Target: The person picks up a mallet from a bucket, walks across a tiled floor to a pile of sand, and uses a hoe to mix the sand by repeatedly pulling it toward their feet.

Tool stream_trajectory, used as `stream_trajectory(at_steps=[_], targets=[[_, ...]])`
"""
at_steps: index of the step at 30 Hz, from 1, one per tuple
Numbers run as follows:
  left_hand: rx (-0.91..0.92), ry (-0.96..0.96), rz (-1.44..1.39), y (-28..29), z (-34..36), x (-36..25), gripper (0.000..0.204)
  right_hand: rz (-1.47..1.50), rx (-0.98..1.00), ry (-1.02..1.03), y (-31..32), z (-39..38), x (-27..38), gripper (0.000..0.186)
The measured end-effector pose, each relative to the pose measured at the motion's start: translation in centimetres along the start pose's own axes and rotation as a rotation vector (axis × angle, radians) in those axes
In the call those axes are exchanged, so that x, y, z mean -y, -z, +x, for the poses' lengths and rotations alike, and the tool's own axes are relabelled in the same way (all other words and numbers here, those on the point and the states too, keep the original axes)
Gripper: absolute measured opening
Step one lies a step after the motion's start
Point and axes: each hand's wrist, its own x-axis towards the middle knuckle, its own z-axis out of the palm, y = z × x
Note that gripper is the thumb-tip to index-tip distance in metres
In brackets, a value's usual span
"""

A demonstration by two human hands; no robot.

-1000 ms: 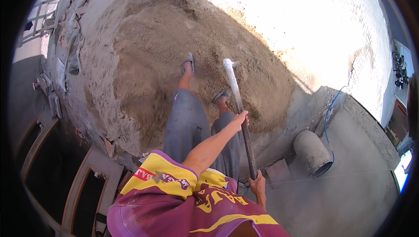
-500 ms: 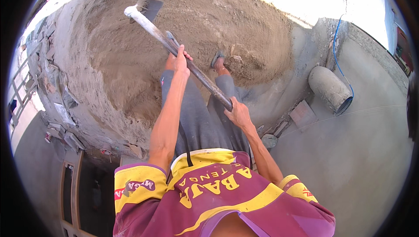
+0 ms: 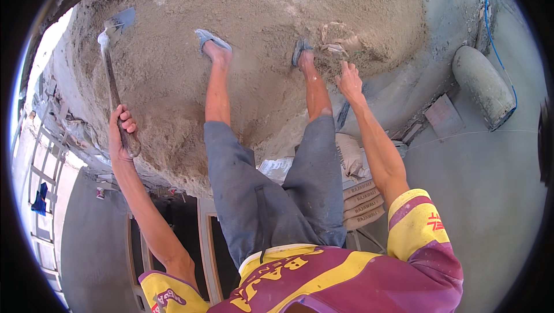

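On the left, my left hand [image 3: 121,128] grips the lower end of the hoe [image 3: 109,70] handle. The hoe's flat metal blade [image 3: 124,19] rests at the sandy heap [image 3: 259,1], beyond the hand. My right hand [image 3: 350,82] is off the hoe and reaches forward on the right, fingers stretched out, with nothing seen in it. Just past its fingertips, a crumpled pale scrap [image 3: 336,47], perhaps torn paper, lies partly in the sand. My feet stand apart on the heap in sandals [image 3: 211,39].
At the right lies a grey, crusted cylinder [image 3: 479,82] with a blue hose [image 3: 492,42] beside it. Stacked sacks [image 3: 363,203] are behind my legs on the right. A wooden frame [image 3: 43,169] stands at the far left.
My right hand has let go of the hoe handle and moved forward to the right, near the scrap. My left hand has carried the hoe leftward, now holding it near the handle's end.
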Motion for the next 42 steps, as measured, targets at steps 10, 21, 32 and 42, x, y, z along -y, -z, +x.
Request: stream_trajectory(at_steps=[10, 21, 32, 42], targets=[[-0.08, -0.029, 0.037, -1.5, -0.7, 1.2, 0.022, -0.533, -0.368, 0.216, -5.5, 15.5, -2.3, 0.066], [-0.067, -0.008, 0.024, 0.9, -0.7, 1.4, 0.018, 0.293, -0.523, -0.017, 3.7, -0.7, -10.4, 0.054], [-0.134, -0.153, 0.043, -2.1, 0.9, 4.6, 0.02, 0.488, -0.526, -0.257, 18.7, -8.5, -3.0, 0.049], [-0.107, -0.274, -0.1, -0.2, -0.1, 5.1, 0.032, 0.378, -0.338, 0.412, 23.9, -9.4, 50.3, 0.043]])
